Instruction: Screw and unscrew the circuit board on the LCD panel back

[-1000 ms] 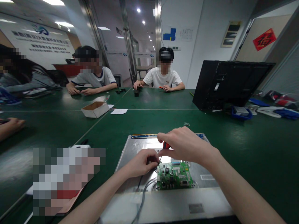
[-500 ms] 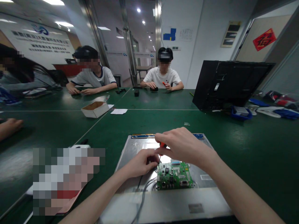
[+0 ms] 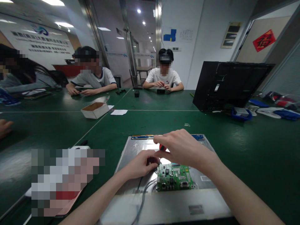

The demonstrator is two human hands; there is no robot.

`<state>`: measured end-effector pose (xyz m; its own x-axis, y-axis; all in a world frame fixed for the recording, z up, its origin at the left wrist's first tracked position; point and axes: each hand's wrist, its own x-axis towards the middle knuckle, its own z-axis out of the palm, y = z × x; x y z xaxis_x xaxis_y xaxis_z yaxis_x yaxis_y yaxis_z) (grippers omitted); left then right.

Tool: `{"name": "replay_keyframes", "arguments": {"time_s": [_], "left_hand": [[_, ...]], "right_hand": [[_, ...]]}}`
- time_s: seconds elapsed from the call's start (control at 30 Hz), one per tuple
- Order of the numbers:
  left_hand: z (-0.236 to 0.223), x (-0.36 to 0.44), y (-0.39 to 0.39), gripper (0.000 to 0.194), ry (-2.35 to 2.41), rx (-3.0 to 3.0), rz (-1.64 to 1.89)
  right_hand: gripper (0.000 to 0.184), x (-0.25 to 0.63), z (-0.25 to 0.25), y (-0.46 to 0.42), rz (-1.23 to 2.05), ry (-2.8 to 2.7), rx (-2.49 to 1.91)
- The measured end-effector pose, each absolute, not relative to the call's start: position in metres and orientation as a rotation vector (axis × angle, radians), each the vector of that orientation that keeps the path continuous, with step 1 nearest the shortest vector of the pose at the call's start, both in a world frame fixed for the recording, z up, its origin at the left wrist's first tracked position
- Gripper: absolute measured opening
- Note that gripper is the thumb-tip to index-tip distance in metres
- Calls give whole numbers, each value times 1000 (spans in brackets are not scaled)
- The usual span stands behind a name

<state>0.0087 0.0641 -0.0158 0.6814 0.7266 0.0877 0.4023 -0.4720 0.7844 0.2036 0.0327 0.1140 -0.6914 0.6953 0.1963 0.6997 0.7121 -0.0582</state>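
My right hand is closed around the red-and-black handle of a screwdriver, held upright above the green circuit board. Its thin shaft points down to the board's upper left corner. My left hand rests there with thumb and fingers pinched together beside the shaft's tip; what lies between them is hidden. The board sits on the silver metal back of a display panel, which has a blue circuit strip along its far edge. A grey cable runs from the board's left side toward me.
A black monitor casing stands at the right, near a blue tray and gloves. Left of the panel lies a blurred-out object with a pink edge. An open white box is farther off. Co-workers sit around the green table.
My right hand has shifted slightly left and tilted with the screwdriver; my left hand stays put. The co-worker opposite has brought both hands together. A co-worker's hand at far left has drawn back.
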Motion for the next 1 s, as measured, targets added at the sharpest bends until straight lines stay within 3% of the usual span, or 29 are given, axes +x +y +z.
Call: {"name": "replay_keyframes", "arguments": {"time_s": [0.3,0.47,0.73,1.0], "left_hand": [[-21,8,66,6,849,2119,530],[-18,9,65,7,855,2128,550],[-21,9,66,10,857,2130,545],[-17,9,66,5,857,2137,539]], "right_hand": [[21,205,117,29,162,-2771,-942],[9,200,116,28,-2,-2724,-1076],[16,202,116,24,25,-2760,-1003],[12,197,114,26,-71,-2704,-1174]]}}
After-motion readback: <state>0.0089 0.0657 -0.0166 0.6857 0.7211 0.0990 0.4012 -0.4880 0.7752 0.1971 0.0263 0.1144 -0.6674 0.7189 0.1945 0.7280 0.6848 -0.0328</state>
